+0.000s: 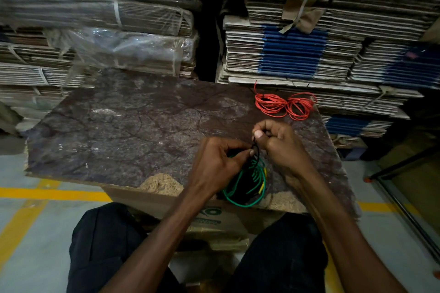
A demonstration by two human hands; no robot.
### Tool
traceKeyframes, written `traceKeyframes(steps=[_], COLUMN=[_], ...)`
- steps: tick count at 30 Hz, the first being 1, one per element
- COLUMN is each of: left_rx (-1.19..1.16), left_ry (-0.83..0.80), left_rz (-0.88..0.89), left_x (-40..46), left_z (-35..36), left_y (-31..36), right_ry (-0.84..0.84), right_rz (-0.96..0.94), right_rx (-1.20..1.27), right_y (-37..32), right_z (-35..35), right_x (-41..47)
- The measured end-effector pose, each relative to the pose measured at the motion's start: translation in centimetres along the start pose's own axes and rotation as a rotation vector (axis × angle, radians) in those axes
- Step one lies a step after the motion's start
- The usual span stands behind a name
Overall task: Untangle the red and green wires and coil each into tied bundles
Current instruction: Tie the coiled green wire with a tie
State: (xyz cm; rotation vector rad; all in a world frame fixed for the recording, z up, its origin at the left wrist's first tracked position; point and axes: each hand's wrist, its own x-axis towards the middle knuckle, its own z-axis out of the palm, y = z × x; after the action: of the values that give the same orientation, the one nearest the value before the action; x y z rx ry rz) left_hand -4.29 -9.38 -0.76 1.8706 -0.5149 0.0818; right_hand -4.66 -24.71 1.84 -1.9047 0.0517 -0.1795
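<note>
The red wire [284,104] lies coiled in a figure-eight bundle at the far right corner of the dark board [133,126], one end sticking up. The green wire [245,188] hangs in a loose coil at the board's near edge, between my hands. My left hand [217,164] pinches the top of the green coil. My right hand [279,143] is closed just to its right, gripping a thin dark strand [257,152] that runs over the top of the coil. Short yellow bits show at the coil's right side.
The board rests on a cardboard box [214,219] in front of my knees. Stacks of flattened cartons [297,54] rise right behind it, some wrapped in plastic [123,47]. Grey floor with yellow lines [47,194] lies to the left and right.
</note>
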Motion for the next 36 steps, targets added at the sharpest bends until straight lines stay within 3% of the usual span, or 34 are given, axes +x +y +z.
traceKeyframes(steps=[7, 20, 26, 31, 33, 36], left_rx=[0.116, 0.101, 0.146, 0.152, 0.130, 0.081], left_ry=[-0.012, -0.010, 0.010, 0.030, 0.045, 0.045], left_rz=[0.078, 0.039, 0.031, -0.046, -0.059, -0.060], left_x=[0.2, 1.2, 1.5, 0.4, 0.4, 0.9], left_z=[0.2, 0.4, 0.8, -0.3, -0.7, -0.3], left_y=[-0.3, -1.0, -0.8, -2.8, -2.8, -2.3], right_ry=[0.014, 0.070, 0.170, 0.457, 0.390, 0.205], right_rz=[0.068, 0.096, 0.108, -0.046, -0.140, -0.103], right_rx=[0.000, 0.111, 0.043, 0.187, 0.179, 0.016], right_y=[0.2, -0.8, -0.4, -4.5, -5.6, -4.3], right_z=[0.2, 0.4, 1.6, -3.7, -5.9, -4.8], right_x=[0.3, -0.2, -0.7, -0.2, 0.0, -0.4])
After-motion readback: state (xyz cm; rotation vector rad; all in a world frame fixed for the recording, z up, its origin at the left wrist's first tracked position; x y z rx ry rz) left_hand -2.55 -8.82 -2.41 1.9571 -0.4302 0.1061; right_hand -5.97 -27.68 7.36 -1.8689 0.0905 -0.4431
